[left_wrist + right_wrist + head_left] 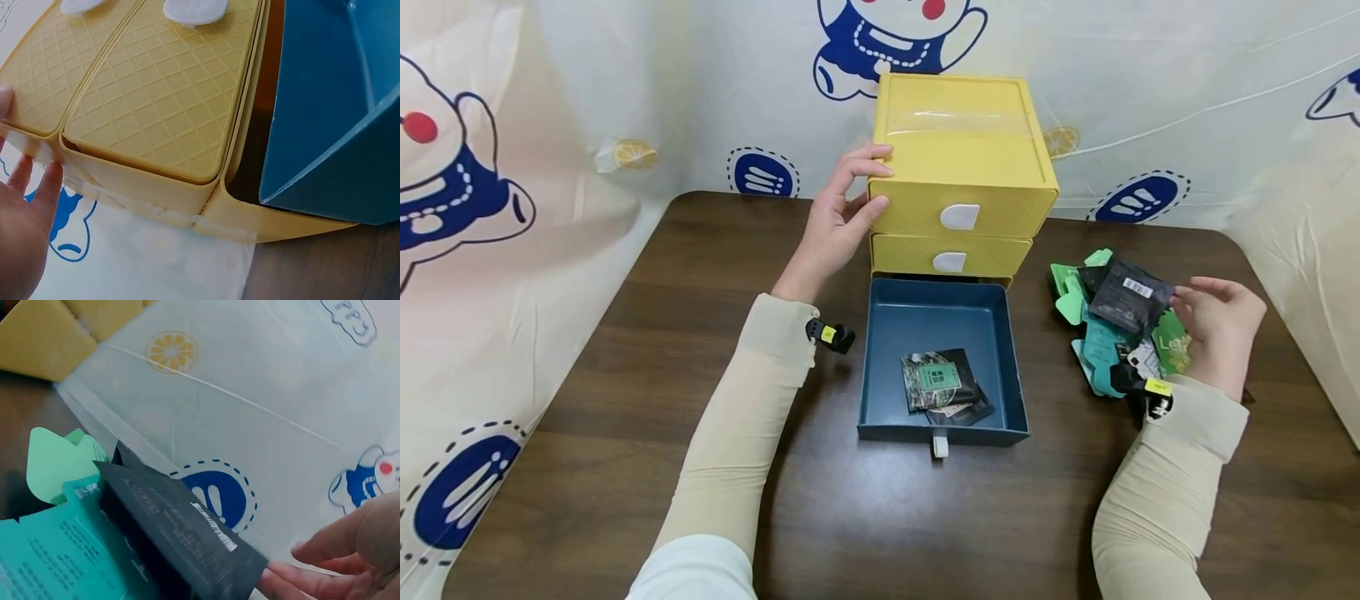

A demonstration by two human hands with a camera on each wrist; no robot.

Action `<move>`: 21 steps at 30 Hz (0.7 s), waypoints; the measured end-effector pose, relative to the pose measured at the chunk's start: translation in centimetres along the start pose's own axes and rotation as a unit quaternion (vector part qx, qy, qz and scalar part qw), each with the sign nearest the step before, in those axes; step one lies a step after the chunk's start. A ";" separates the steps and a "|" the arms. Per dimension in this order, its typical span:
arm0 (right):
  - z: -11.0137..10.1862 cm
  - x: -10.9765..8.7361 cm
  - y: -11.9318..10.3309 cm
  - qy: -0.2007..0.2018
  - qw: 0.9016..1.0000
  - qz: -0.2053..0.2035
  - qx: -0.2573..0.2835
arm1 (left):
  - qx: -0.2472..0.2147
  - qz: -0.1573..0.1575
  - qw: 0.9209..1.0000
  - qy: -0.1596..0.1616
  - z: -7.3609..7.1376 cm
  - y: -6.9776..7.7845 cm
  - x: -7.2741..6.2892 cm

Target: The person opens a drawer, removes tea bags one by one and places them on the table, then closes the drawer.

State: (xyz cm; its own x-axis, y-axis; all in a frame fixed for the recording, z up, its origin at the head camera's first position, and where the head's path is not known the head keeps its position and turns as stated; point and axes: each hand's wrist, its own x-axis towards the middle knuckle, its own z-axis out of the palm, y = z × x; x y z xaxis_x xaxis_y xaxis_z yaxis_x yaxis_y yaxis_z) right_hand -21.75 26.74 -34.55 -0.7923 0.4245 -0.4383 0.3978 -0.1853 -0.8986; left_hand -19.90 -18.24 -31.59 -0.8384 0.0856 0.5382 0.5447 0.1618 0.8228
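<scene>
My left hand [842, 200] rests at the left front edge of a yellow drawer unit [958, 158]. In the left wrist view its fingers lie along the unit's side, with the thumb at the front. My right hand [1221, 325] pinches the corner of a black packet [1129, 296] with a white barcode label, at the top of a pile. In the right wrist view this packet [187, 531] tilts up over a teal packet [56, 550]. Below the yellow drawers, a blue drawer [940, 296] is pulled out. It holds a dark packet with a green label [938, 377] overlapping another dark packet [973, 412].
Under the black packet lie a teal packet [1103, 354] and green packets [1170, 342]. Two yellow drawers with white tabs [960, 217] are closed. The unit stands on a dark wooden table [925, 525], in front of a printed white curtain [700, 67].
</scene>
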 end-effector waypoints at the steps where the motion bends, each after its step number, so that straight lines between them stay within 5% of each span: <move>1: 0.3 -0.2 -0.1 0.015 1.000 -0.014 -0.008 | 0.000 0.003 1.000 0.000 0.0 0.0 0.0; 6: 1.7 -1.7 -0.8 0.042 0.995 -0.091 -0.015 | 0.001 0.004 1.000 -0.002 0.2 -0.2 0.2; 11: 4.1 -4.4 -1.5 -0.026 0.983 -0.184 -0.007 | -0.002 -0.002 1.000 0.001 0.2 -0.3 0.2; 16: 7.6 -7.1 -1.2 -0.092 0.951 -0.297 0.011 | -0.004 0.002 1.000 0.006 0.1 -0.4 0.1; 21: 11.1 -9.3 -0.3 -0.156 0.900 -0.406 0.000 | -0.005 0.007 1.000 0.010 0.2 0.0 0.0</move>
State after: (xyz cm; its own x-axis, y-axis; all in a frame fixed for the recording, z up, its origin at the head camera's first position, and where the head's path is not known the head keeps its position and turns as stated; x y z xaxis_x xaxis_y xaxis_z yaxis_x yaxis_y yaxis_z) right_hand -19.58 13.02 -30.46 -0.9131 0.1498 0.3792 -0.3720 0.0748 -0.9252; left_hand -19.91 -18.05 -31.64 -0.8307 0.0678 0.5526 0.5560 0.1506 0.8174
